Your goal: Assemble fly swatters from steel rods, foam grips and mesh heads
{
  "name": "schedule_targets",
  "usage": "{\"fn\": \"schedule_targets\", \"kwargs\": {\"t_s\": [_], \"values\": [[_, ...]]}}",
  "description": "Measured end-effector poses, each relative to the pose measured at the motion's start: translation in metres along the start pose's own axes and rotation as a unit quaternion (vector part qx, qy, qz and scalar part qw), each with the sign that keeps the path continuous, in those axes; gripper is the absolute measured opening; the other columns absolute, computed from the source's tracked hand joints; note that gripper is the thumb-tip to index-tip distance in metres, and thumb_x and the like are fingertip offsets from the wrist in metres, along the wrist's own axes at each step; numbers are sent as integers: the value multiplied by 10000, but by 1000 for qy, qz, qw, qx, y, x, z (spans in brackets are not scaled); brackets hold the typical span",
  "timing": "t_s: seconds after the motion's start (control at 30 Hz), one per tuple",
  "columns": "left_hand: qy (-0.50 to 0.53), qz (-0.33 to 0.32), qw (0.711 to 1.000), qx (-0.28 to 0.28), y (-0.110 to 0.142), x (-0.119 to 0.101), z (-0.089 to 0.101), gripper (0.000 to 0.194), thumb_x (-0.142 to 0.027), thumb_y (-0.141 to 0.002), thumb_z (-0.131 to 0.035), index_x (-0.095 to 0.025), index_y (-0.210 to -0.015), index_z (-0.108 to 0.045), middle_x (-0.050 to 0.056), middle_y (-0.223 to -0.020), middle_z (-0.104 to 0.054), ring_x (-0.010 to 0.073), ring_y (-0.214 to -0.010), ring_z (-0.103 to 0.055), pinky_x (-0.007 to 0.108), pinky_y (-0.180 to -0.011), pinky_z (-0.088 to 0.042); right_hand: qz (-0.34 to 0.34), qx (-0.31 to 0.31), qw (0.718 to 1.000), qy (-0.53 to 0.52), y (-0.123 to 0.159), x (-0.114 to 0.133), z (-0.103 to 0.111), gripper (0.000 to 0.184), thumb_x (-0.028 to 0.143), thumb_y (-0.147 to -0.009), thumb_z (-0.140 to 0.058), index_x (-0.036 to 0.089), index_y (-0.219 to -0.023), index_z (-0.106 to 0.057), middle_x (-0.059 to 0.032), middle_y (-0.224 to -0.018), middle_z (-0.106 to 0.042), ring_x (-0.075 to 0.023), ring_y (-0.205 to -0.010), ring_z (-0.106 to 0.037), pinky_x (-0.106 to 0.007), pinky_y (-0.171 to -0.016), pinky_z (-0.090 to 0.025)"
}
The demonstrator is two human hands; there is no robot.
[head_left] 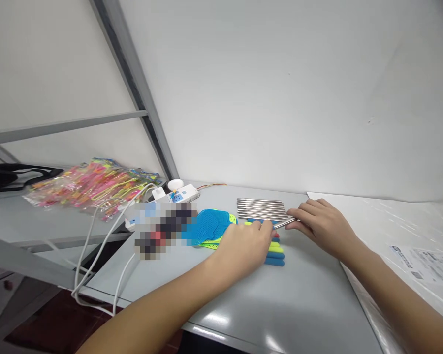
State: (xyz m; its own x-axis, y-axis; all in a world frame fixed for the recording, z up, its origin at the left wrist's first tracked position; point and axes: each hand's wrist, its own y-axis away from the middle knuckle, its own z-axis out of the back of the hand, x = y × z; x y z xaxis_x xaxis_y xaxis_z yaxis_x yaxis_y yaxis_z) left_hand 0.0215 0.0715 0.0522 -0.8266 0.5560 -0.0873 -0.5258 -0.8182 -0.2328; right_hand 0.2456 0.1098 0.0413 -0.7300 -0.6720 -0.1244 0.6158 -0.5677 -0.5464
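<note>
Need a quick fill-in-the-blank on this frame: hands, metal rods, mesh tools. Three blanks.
1. The right hand pinches one metal ____ at the end of the row of metal rods.
2. The left hand rests on the handles of the blue and ____ mesh tools.
3. White cables run from the ____ strip near the wall.

Missing words: rod; yellow; power

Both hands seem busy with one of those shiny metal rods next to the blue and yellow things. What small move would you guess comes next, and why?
Probably sliding that rod up against the row of metal rods. The right hand pinches its end and the left hand touches its other end, and it lies at a slant just below the neat row, above the blue and yellow handles.
</note>
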Motion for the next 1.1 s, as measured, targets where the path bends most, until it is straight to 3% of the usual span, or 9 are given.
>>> {"fn": "schedule_targets", "kwargs": {"t_s": [0.13, 0.3, 0.47, 0.57, 0.63, 0.73, 0.87, 0.97, 1.1], "values": [[16, 19, 1000, -3, 1, -1, -4, 373, -363, -997, -232, -169, -982, -550, 112, -712, -644, 237, -581, -613, 279, -551, -342, -101, 18, 986, -132, 3, -10, -1, 259, 448, -931, -520, 209, -921, -618, -44, -801, -642, -188, -727, -554, -315, -666, -410], [40, 35, 999, 13, 2, -2, 0, 371, -392, -990, -225, -181, -968, -530, 120, -790, -666, 258, -642, -629, 300, -574, -373, -259, 54, 910, -319, 1, -8, 11, 256, 468, -888, -565, 229, -815, -623, -20, -756, -641, -174, -691, -557, -285, -589, -422], [144, 6, 989, 27, 6, -9, 11, 315, -389, -990, -258, -201, -981, -511, 81, -778, -651, 241, -655, -615, 288, -554, -347, -268, 61, 842, -464, -4, 16, 11, 263, 445, -862, -599, 212, -741, -588, -4, -705, -593, -164, -683, -546, -287, -622, -441], [272, 26, 962, 28, 21, -11, 24, 311, -411, -986, -296, -211, -939, -529, 50, -755, -616, 212, -666, -594, 281, -575, -373, -251, 89, 812, -520, -6, 34, 9, 272, 469, -874, -575, 213, -783, -599, -7, -724, -575, -159, -676, -532, -290, -617, -455], [393, 60, 917, 39, 38, -9, 30, 313, -437, -980, -319, -216, -936, -537, 14, -710, -569, 175, -631, -564, 263, -569, -402, -232, 98, 794, -554, -11, 43, 9, 317, 510, -910, -498, 217, -882, -614, -14, -750, -571, -158, -669, -529, -299, -618, -465], [603, 124, 783, 91, 67, -4, 26, 304, -469, -976, -314, -226, -990, -496, -67, -612, -435, 97, -415, -399, 226, -444, -416, -209, 102, 797, -558, -30, 59, 8, 403, 522, -972, -328, 216, -1005, -589, -6, -716, -548, -160, -648, -528, -315, -633, -477], [775, 181, 605, 9, 102, 5, 2, 252, -470, -967, -353, -231, -953, -431, -119, -584, -384, 34, -274, -222, 212, -354, -418, -103, 140, 909, -380, -66, 96, -11, 304, 431, -967, -412, 208, -1047, -603, -53, -860, -626, -206, -815, -579, -360, -738, -487], [827, 204, 522, -54, 121, 10, -11, 262, -484, -943, -411, -225, -912, -439, -119, -554, -404, 32, -254, -238, 200, -336, -408, 37, 135, 970, -199, -90, 129, -39, 326, 361, -926, -512, 163, -1167, -607, -141, -1135, -620, -291, -1076, -535, -446, -898, -443], [852, 234, 453, -117, 134, 13, -19, 287, -511, -912, -462, -226, -880, -453, -109, -539, -406, 35, -253, -261, 176, -323, -362, 112, 142, 981, -68, -107, 162, -80, 523, 396, -871, -601, 92, -1293, -547, -210, -1367, -514, -366, -1260, -438, -502, -996, -381]]}}
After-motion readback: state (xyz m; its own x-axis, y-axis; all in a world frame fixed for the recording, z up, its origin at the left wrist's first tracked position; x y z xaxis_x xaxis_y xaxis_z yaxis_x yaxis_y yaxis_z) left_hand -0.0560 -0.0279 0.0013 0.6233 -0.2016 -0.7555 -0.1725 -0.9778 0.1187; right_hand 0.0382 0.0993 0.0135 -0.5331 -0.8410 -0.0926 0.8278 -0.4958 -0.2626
